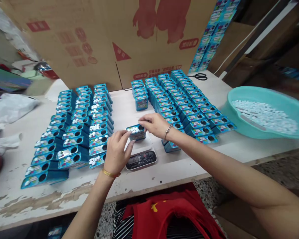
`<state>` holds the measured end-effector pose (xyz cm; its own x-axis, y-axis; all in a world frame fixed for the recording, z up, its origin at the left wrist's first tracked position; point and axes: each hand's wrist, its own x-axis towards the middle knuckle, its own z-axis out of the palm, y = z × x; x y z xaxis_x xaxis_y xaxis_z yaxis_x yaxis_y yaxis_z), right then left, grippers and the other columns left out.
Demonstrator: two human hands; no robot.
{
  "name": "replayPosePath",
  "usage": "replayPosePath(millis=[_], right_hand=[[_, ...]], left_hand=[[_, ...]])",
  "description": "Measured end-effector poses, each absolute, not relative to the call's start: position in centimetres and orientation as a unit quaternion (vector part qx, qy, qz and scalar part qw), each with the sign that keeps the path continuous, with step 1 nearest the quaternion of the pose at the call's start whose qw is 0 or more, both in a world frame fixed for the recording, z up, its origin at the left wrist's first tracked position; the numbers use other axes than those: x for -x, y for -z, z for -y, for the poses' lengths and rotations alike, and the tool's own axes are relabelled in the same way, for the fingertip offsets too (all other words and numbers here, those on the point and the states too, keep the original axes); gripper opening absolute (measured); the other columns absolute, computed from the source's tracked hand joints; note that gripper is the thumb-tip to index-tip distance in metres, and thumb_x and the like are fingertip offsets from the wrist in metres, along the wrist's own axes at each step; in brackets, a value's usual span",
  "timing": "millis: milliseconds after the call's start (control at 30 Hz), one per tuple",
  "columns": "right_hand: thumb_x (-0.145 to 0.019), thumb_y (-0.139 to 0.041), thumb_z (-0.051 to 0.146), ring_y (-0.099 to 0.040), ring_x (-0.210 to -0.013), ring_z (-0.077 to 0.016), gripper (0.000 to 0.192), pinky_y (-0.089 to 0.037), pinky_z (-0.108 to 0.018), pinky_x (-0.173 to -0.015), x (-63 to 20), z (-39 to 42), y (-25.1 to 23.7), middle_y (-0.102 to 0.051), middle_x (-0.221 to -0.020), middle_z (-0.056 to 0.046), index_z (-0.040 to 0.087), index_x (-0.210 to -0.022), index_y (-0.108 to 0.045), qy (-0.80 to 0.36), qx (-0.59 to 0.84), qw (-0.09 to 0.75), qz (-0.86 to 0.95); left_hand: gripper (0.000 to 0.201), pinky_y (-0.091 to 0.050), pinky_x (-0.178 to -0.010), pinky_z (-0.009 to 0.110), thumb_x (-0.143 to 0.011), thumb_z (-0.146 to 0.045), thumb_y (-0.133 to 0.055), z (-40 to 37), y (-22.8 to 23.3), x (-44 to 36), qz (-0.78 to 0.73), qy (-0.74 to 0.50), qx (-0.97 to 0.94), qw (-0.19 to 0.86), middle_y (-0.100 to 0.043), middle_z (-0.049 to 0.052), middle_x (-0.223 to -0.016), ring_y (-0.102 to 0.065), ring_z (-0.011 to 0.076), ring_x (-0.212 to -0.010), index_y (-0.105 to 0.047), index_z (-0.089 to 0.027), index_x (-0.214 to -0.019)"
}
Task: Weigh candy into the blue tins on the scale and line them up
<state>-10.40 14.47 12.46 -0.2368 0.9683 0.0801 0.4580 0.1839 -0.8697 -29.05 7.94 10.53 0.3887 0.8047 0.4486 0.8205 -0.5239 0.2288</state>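
At the far left, crumpled white plastic (11, 106) lies on the worn white surface (17, 196). Beside it stand rows of filled blue tins (74, 132) holding white tablets. The left hand (117, 152) reaches in from below, wrist bent, thumb and fingers pinching the near end of a small blue tin (136, 131) that sits on a digital scale (141, 156). The right hand (154, 124) comes across from the right, fingertips pressed on the tin's top. Further right stand rows of empty tins (186, 103), then a teal basin (271, 113) of white tablets. A cardboard box (109, 36) stands behind.
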Motion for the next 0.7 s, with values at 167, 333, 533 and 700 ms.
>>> replayPosePath(millis=[167, 333, 533, 700], right_hand=[[-0.082, -0.056, 0.02, -0.056, -0.055, -0.0112, 0.017, -0.043, -0.025, -0.061, 10.4, -14.5, -12.8, -0.059, -0.054, 0.001, 0.011, -0.083, -0.07, -0.375, 0.505, 0.346, 0.697], [-0.081, -0.055, 0.02, -0.05, -0.047, -0.0078, 0.015, -0.04, -0.022, -0.052, 9.5, -14.1, -12.7, -0.055, -0.053, 0.003, 0.011, -0.084, -0.066, -0.419, 0.498, 0.418, 0.634], [-0.081, -0.057, 0.03, -0.05, -0.051, -0.0072, 0.022, -0.041, -0.022, -0.051, 6.5, -11.9, -11.4, -0.059, -0.065, 0.0, 0.012, -0.089, -0.066, -0.428, 0.511, 0.483, 0.568], [-0.085, -0.054, 0.03, -0.059, -0.069, -0.0141, 0.023, -0.048, -0.03, -0.066, 5.3, -10.4, -10.4, -0.066, -0.081, -0.006, 0.013, -0.093, -0.068, -0.337, 0.545, 0.471, 0.606]], left_hand=[[0.029, -0.041, -0.084, 0.037, -0.089, -0.03, -0.049, -8.1, -10.2, 29.3, 0.507, 0.286, 0.813, -0.001, -0.058, 0.01, -0.109, -0.053, 0.0222, -0.102, -0.054, -0.019, -0.115], [0.031, -0.041, -0.089, 0.04, -0.088, -0.032, -0.051, -8.2, -10.1, 29.7, 0.526, 0.298, 0.797, 0.012, -0.057, 0.01, -0.112, -0.052, 0.0232, -0.105, -0.055, -0.02, -0.116], [0.026, -0.042, -0.091, 0.041, -0.089, -0.027, -0.048, -7.7, -10.3, 31.2, 0.553, 0.322, 0.768, 0.025, -0.057, 0.008, -0.111, -0.053, 0.0218, -0.106, -0.056, -0.023, -0.113], [0.026, -0.042, -0.092, 0.041, -0.089, -0.024, -0.047, -7.4, -10.2, 32.0, 0.555, 0.313, 0.77, 0.038, -0.058, 0.009, -0.111, -0.053, 0.0216, -0.106, -0.056, -0.021, -0.113]])
